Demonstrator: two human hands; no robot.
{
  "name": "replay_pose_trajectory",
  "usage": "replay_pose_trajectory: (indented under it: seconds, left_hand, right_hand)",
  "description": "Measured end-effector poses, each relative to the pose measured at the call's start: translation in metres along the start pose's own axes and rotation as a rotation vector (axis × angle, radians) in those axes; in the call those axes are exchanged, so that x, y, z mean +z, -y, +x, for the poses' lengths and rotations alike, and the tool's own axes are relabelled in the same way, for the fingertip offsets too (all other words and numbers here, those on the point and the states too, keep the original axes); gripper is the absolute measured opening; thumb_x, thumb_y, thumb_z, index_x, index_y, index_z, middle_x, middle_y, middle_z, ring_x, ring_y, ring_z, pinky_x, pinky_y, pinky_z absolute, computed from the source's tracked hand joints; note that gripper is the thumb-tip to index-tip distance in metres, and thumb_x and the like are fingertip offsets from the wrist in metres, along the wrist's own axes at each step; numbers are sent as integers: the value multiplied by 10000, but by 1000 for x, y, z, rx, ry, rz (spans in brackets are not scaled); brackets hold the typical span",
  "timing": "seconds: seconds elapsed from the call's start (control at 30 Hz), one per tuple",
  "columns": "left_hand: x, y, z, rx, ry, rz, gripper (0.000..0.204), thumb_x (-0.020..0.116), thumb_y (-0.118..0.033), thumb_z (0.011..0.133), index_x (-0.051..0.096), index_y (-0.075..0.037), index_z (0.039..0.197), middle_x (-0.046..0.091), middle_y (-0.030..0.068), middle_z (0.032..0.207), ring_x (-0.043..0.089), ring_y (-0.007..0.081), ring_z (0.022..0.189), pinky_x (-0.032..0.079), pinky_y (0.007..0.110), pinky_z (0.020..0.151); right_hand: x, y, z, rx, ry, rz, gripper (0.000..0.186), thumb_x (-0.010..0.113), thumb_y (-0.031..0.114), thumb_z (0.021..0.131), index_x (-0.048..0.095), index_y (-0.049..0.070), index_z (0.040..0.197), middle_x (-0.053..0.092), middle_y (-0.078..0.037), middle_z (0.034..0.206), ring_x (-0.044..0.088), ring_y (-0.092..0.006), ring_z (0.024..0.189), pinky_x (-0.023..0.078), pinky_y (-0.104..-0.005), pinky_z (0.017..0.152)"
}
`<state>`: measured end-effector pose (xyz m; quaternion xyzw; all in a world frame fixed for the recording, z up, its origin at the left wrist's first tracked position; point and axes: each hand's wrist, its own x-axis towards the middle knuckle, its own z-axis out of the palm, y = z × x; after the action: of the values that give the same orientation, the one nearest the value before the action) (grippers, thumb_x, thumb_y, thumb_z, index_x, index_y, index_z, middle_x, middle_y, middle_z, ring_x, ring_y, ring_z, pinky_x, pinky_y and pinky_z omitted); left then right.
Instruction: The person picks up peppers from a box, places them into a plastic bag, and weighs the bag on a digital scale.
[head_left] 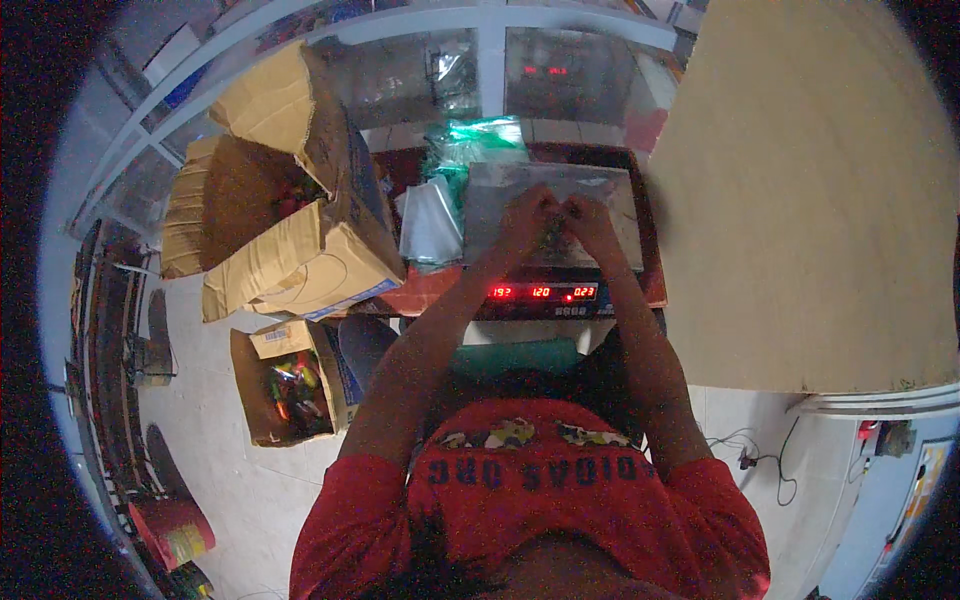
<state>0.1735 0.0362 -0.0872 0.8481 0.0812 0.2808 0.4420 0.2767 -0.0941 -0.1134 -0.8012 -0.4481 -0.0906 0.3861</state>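
Over the flat metal platform (490, 215) of a digital scale, my left hand (526, 218) and my right hand (590, 222) come together, fingers pinched and nearly touching. Between and just below them is a small dark greenish bundle (552, 236), perhaps in clear plastic; dim light hides its exact kind. Both hands seem to grip its upper part. On the near side of the scale, a display (542, 292) glows with red digits. Left of the platform lies a stack of clear plastic bags (432, 225), with green-tinted plastic packaging (485, 135) behind it.
A large open cardboard box (335, 250) with reddish items inside stands left of the reddish-brown table (420, 296). Below it, a smaller carton (262, 415) on the floor holds colourful packed pieces. A big tan board (810, 200) rises at right. Cables (775, 460) lie on the floor.
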Motion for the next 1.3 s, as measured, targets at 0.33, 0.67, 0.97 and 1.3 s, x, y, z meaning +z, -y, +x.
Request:
replay_pose_trajectory:
  seconds: [0.33, 0.67, 0.97, 1.3]
  left_hand:
    - [-6, -12, -23, 13, -129, 39, 277, 682, -162, 769, 599, -61, 1013, 620, 124, 954, 594, 353, 869, 456, 476, 798]
    - [3, -28, -22, 175, -178, 418, 349, 683, -167, 721, 615, -76, 1051, 573, 88, 1084, 502, 306, 1075, 351, 478, 938]
    - [-2, -17, -27, 294, -215, 427, 284, 624, -175, 761, 609, -110, 1037, 550, 62, 1108, 473, 302, 1094, 329, 486, 952]
    - [-10, -22, -20, 217, -27, 365, 230, 601, -197, 762, 630, -122, 978, 560, 64, 1089, 496, 277, 1069, 325, 471, 946]
  right_hand:
    - [-9, 26, 16, 278, 295, 229, 262, 599, 226, 856, 594, -36, 841, 607, -179, 706, 624, -286, 640, 465, -407, 585]
    - [-1, 16, 1, 64, -40, 34, 224, 606, 201, 831, 592, -21, 856, 597, -188, 780, 614, -328, 734, 460, -404, 651]
    - [-12, 31, -6, 329, -92, 510, 76, 614, 98, 812, 612, 22, 803, 634, -77, 693, 601, -144, 591, 467, -296, 545]
    - [-28, 17, -5, 416, 77, 808, 119, 622, 123, 856, 631, 14, 905, 639, -71, 755, 611, -148, 654, 485, -303, 562]
